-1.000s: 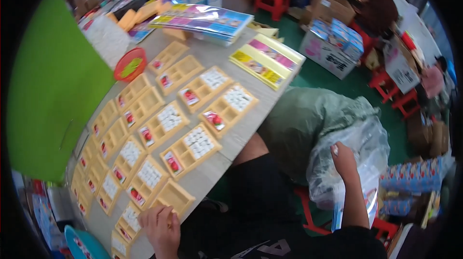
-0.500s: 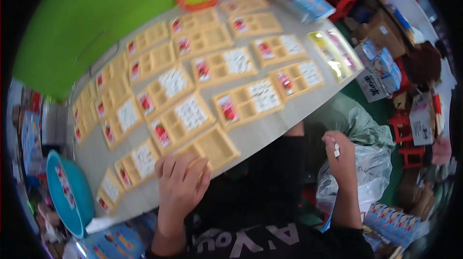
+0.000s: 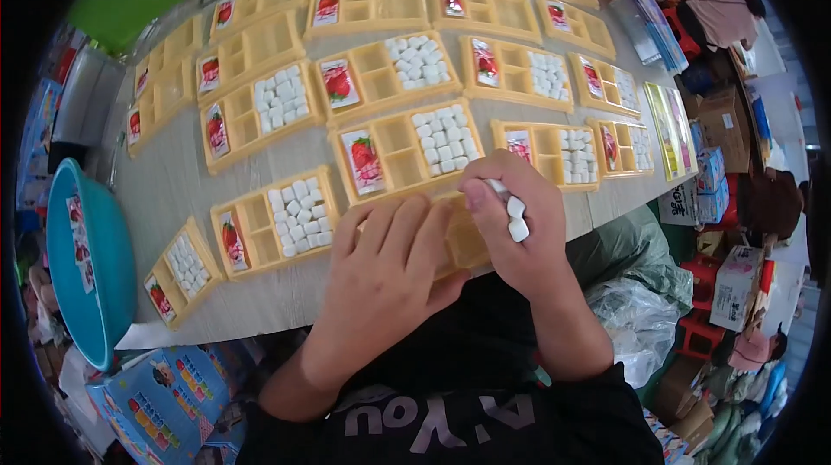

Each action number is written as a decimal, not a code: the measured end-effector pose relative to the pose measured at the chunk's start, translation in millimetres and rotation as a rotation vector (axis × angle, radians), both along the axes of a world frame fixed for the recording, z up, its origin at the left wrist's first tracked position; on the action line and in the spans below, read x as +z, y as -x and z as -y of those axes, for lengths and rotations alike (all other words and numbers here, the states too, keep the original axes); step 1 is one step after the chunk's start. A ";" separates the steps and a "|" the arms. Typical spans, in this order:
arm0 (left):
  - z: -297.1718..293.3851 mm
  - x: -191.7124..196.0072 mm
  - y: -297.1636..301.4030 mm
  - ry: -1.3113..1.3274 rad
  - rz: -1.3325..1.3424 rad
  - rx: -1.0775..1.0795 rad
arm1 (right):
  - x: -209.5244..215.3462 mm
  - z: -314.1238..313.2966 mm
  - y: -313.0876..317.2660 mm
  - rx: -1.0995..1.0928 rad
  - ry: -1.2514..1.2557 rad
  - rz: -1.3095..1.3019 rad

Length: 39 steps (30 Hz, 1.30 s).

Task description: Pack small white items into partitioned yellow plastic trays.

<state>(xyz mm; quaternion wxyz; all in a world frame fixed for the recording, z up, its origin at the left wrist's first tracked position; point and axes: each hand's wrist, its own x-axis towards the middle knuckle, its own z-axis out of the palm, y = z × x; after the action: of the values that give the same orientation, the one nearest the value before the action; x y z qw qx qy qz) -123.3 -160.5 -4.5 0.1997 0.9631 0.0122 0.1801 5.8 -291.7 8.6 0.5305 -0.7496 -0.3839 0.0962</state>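
Observation:
My left hand (image 3: 381,279) straddles a pale yellow plastic tray (image 3: 469,240) at the table's near edge, its fingers over the far side and the thumb along the near side. Most of that tray is hidden under both hands. Above its right end, my right hand (image 3: 524,227) is closed round several small white marshmallows (image 3: 517,218), some peeking out of the fist. Just beyond lies a tray (image 3: 402,149) with a strawberry-printed sachet (image 3: 363,160) in its left slot and white marshmallows (image 3: 446,138) filling its large right compartment.
More yellow trays (image 3: 372,8) stand in rows across the grey table (image 3: 286,305); the farther ones hold only sachets. A teal basin (image 3: 91,266) with sachets stands at the left. On the right are a flat printed pack (image 3: 671,132) and clear plastic bags (image 3: 636,318).
My right hand has come in from the right, off the table, to above the near tray, still holding marshmallows. My left hand stays at that tray. The view has shifted.

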 end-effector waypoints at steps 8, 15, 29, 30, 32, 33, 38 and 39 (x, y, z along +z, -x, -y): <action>-3.0 -4.9 1.7 0.022 -0.026 -0.016 | -12.3 3.9 -3.3 0.054 -0.023 -0.073; -4.0 -7.1 -3.2 0.065 0.013 -0.040 | -15.7 2.1 -8.1 0.072 -0.130 -0.148; -2.2 -12.4 -3.1 0.042 0.035 -0.036 | -16.3 8.4 -13.1 0.189 -0.138 -0.138; -3.0 -13.0 -3.4 0.036 0.046 -0.036 | -15.8 8.5 -11.9 0.181 -0.128 -0.185; -1.9 -14.2 -3.4 0.034 0.049 -0.031 | -16.9 8.5 -10.9 0.178 -0.120 -0.218; -1.8 -14.7 -2.9 0.021 0.054 -0.019 | -17.7 7.8 -10.2 0.176 -0.111 -0.243; 0.3 -13.1 -3.0 0.020 0.014 0.006 | -27.0 3.3 -9.7 0.122 -0.160 -0.248; 0.4 -13.6 -3.4 0.025 0.008 0.010 | -29.7 3.3 -9.7 0.087 -0.206 -0.205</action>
<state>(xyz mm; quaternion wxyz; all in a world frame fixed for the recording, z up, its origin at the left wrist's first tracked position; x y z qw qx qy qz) -119.9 -160.9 -18.1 0.2108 0.9597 0.0182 0.1848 15.6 -295.0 -21.1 0.6364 -0.6602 -0.3676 0.1549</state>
